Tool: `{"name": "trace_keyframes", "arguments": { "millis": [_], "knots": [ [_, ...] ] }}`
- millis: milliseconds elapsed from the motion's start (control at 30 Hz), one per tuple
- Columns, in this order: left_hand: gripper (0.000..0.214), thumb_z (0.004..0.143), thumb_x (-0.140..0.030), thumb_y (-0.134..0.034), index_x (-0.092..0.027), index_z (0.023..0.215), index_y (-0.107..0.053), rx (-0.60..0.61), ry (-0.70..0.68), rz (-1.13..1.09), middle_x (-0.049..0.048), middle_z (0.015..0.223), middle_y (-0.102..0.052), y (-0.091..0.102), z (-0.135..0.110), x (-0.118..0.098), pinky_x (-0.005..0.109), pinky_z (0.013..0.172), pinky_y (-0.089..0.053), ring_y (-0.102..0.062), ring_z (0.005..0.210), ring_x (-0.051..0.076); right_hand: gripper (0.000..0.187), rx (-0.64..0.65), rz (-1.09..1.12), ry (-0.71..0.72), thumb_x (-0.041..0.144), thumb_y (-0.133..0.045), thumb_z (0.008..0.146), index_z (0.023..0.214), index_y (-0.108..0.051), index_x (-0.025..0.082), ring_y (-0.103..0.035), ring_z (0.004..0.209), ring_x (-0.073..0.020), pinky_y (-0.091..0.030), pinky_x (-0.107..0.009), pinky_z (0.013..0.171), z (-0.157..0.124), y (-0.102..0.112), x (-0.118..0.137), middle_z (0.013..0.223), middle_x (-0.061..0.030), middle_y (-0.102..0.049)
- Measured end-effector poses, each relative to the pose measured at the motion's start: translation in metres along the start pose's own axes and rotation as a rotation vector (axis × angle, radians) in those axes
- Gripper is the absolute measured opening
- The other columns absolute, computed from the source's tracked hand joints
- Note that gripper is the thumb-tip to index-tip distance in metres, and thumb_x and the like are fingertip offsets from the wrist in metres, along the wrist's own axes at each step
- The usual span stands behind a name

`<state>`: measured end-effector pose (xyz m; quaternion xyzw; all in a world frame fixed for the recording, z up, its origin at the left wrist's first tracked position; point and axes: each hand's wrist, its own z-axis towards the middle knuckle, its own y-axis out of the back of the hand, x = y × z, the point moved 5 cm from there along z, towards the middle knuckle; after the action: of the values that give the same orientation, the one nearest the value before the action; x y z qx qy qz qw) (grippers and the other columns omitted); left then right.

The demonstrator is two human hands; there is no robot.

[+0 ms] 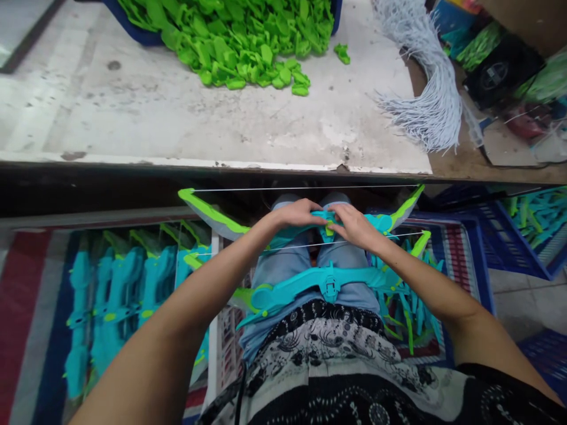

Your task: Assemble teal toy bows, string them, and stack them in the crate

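Over my knees, just below the table edge, I hold a teal and green toy bow (212, 215) with a white string stretched across it. My left hand (296, 213) is closed round its centre grip from the left. My right hand (354, 225) is closed on the same centre piece from the right, fingers pinching a small green part. A second teal toy bow (328, 282) lies flat across my lap, nearer my body.
A worn white table (186, 118) carries a heap of small green plastic parts (239, 41) spilling from a blue tub, and a bundle of white strings (425, 88). A crate of finished teal bows (119, 283) stands at my left. Blue crates with more bows (531, 224) are at my right.
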<state>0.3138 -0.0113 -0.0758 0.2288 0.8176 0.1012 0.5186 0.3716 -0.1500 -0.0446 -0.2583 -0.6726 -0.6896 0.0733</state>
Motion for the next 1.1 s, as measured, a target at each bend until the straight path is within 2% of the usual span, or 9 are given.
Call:
{"name": "trace_keyframes", "arguments": {
  "millis": [133,300,533,667,767,833,933,1033,1100],
  "knots": [
    [0.045,0.064,-0.056,-0.067,-0.015,0.082,-0.068,-0.041,0.044,0.093,0.0018,0.071,-0.063,-0.002,0.006,-0.005,0.027,0.061,-0.037,-0.055,0.069,0.018,0.04,-0.022,-0.06,-0.108,0.037,-0.06,0.09,0.125,-0.057,0.019,-0.052,0.115,-0.0308,-0.043,-0.044,0.091,-0.008,-0.001,-0.006,0.122,-0.0147,-0.062],
    [0.041,0.064,-0.056,-0.065,-0.016,0.075,-0.062,-0.041,0.023,0.071,-0.0009,0.065,-0.056,-0.006,0.007,-0.007,0.026,0.059,-0.034,-0.05,0.065,0.015,0.073,0.014,0.033,-0.201,0.047,-0.071,0.08,0.143,-0.043,0.021,-0.046,0.126,-0.0328,-0.039,-0.048,0.098,-0.013,-0.008,-0.017,0.134,-0.0149,-0.057],
    [0.029,0.063,-0.045,-0.064,-0.017,0.069,-0.058,-0.045,0.066,0.135,-0.0026,0.061,-0.052,-0.007,0.006,-0.006,0.026,0.056,-0.031,-0.049,0.063,0.014,0.062,0.048,-0.135,-0.182,0.042,-0.069,0.084,0.137,-0.051,0.015,-0.045,0.124,-0.0333,-0.039,-0.047,0.096,-0.008,-0.019,-0.003,0.126,-0.0174,-0.059],
    [0.031,0.065,-0.046,-0.064,-0.016,0.071,-0.06,-0.036,0.059,0.076,-0.0019,0.062,-0.054,-0.004,0.006,-0.001,0.025,0.056,-0.032,-0.05,0.064,0.015,0.053,0.141,-0.191,-0.144,0.042,-0.075,0.079,0.124,-0.063,0.015,-0.053,0.114,-0.0322,-0.043,-0.04,0.087,0.004,-0.004,0.005,0.116,-0.0167,-0.066],
    [0.037,0.069,-0.05,-0.064,-0.014,0.078,-0.064,-0.016,0.031,0.013,0.0007,0.069,-0.062,-0.003,0.006,0.001,0.025,0.059,-0.036,-0.055,0.068,0.017,0.024,0.196,-0.103,-0.074,0.04,-0.065,0.087,0.1,-0.073,0.02,-0.062,0.088,-0.0234,-0.042,-0.031,0.073,0.045,0.032,0.006,0.092,-0.0081,-0.071],
    [0.043,0.071,-0.054,-0.064,-0.013,0.084,-0.067,-0.025,0.001,0.021,0.0038,0.077,-0.067,-0.003,0.008,0.001,0.026,0.062,-0.038,-0.059,0.073,0.019,0.028,-0.008,-0.051,-0.082,0.034,-0.048,0.097,0.095,-0.073,0.022,-0.062,0.081,-0.0189,-0.042,-0.029,0.073,0.097,0.069,-0.002,0.085,-0.0048,-0.071],
    [0.048,0.076,-0.055,-0.063,-0.012,0.095,-0.069,-0.024,-0.022,0.065,0.0082,0.09,-0.072,-0.003,0.009,-0.001,0.028,0.069,-0.044,-0.064,0.081,0.023,0.027,-0.33,-0.074,-0.185,0.024,-0.046,0.096,0.1,-0.071,0.016,-0.06,0.1,-0.0227,-0.043,-0.034,0.087,0.187,0.114,-0.025,0.104,-0.01,-0.068],
    [0.05,0.078,-0.051,-0.066,-0.013,0.11,-0.068,-0.12,-0.068,0.1,0.0123,0.109,-0.071,0.0,0.004,-0.002,0.031,0.082,-0.049,-0.066,0.098,0.027,0.028,-0.363,-0.031,-0.344,0.025,-0.057,0.093,0.115,-0.064,0.011,-0.055,0.115,-0.0271,-0.043,-0.041,0.098,0.261,0.123,-0.047,0.123,-0.0155,-0.06],
    [0.046,0.08,-0.046,-0.066,-0.015,0.114,-0.067,-0.254,-0.112,0.103,0.0129,0.116,-0.068,0.006,-0.008,-0.003,0.033,0.09,-0.049,-0.064,0.106,0.027,0.029,-0.329,-0.041,-0.37,0.027,-0.062,0.09,0.112,-0.063,0.008,-0.051,0.123,-0.0283,-0.04,-0.042,0.102,0.291,0.12,-0.052,0.128,-0.0166,-0.057]
  ]
}}
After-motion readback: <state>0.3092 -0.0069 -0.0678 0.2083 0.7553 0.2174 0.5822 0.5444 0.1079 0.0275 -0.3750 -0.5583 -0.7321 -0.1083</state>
